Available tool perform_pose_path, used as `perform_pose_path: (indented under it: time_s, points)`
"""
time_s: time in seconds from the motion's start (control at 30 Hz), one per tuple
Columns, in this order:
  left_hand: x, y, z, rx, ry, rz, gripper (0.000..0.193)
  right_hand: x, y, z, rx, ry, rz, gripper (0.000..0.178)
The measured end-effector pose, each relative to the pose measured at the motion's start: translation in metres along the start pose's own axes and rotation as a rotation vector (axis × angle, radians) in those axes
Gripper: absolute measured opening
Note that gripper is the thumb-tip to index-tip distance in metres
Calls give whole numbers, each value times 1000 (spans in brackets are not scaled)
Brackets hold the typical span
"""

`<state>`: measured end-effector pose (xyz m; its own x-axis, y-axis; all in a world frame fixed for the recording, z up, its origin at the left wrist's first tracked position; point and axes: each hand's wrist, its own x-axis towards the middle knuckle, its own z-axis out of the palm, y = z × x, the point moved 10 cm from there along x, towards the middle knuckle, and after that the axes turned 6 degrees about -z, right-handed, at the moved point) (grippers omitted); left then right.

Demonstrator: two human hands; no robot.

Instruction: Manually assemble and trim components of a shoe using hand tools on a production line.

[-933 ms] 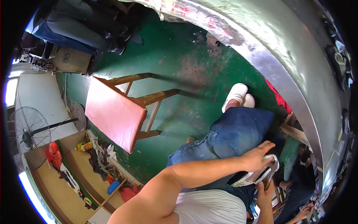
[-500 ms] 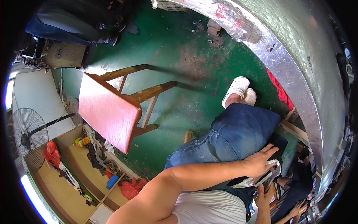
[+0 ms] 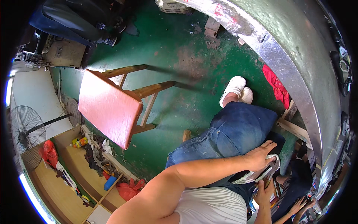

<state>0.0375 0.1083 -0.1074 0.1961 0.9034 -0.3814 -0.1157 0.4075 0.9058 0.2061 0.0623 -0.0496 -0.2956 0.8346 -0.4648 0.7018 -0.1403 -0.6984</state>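
Note:
A shoe (image 3: 264, 173) with a white rim and dark parts lies tilted against my lap. My left hand (image 3: 257, 157) lies across its upper side, with the thumb side against the white rim and the other fingers reaching over a black piece (image 3: 276, 141) on my thigh. From below, my right hand (image 3: 264, 194) grips the shoe's near edge, its fingertips pressed to it. Part of the shoe is hidden behind my left hand and forearm.
A metal-edged workbench (image 3: 298, 71) curves along the right, with dark shoes (image 3: 338, 69) on it. A pink-topped wooden stool (image 3: 110, 108) stands left, near a wooden bin (image 3: 80, 164) and a fan (image 3: 26, 136). A co-worker's hands (image 3: 298, 206) show at the lower right. Red cloth (image 3: 276, 86) hangs by the bench.
The whole view has shifted slightly, showing more of the bench top. Both my hands stay on the shoe with little change. More of the co-worker's hands shows at the lower right.

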Motion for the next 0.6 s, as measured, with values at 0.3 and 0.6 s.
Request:
perform_pose_path:
  time_s: [0.3,0.6]
  points:
    - [1,0,-6,-33,-21,-6,67,8,-3,4,2,-9,10,37]
    - [-4,7,-29,-5,7,-24,69,19,-17,9,-52,-27,-38,32]
